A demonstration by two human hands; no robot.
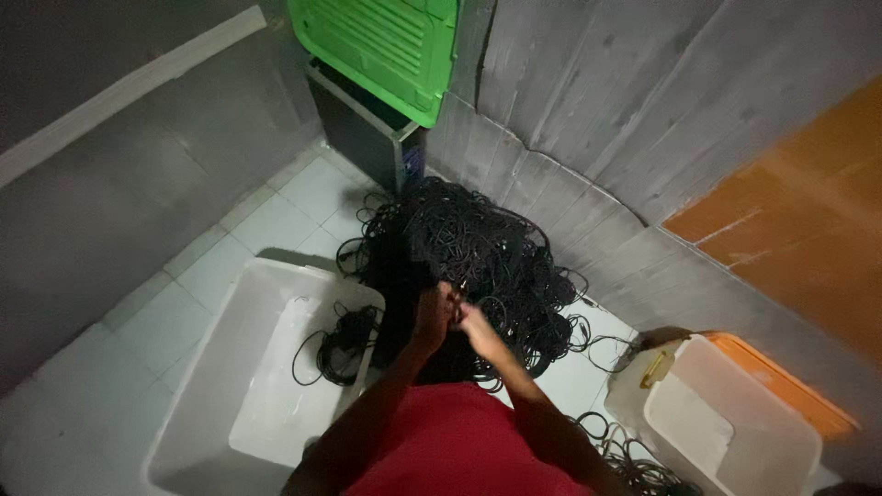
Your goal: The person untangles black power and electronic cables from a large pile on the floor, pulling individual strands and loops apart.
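Big tangled heap of thin black cables (478, 266) fills the centre of the frame, on the white tiled floor (184, 312) against the grey plank wall (597, 101); single strands can't be told apart in the dim light. Lower left: large white plastic tub (220, 395), open, w/ a small coil of black cable (342, 347) draped over its right rim. Lower right: smaller white plastic bin (735, 432) w/ an orange lid (781, 386) behind it, partly cut off by the frame edge. Top centre: green slatted crate (386, 46) on a dark box (363, 129), crate top cut off.

Both hands meet at the heap's lower edge, centre frame. Left hand (432, 317) grip closed on cable strands; right hand (470, 321) pinches strands just beside it. Fingers blurred, which strand unclear. Red shirt (450, 450) hides the floor below.
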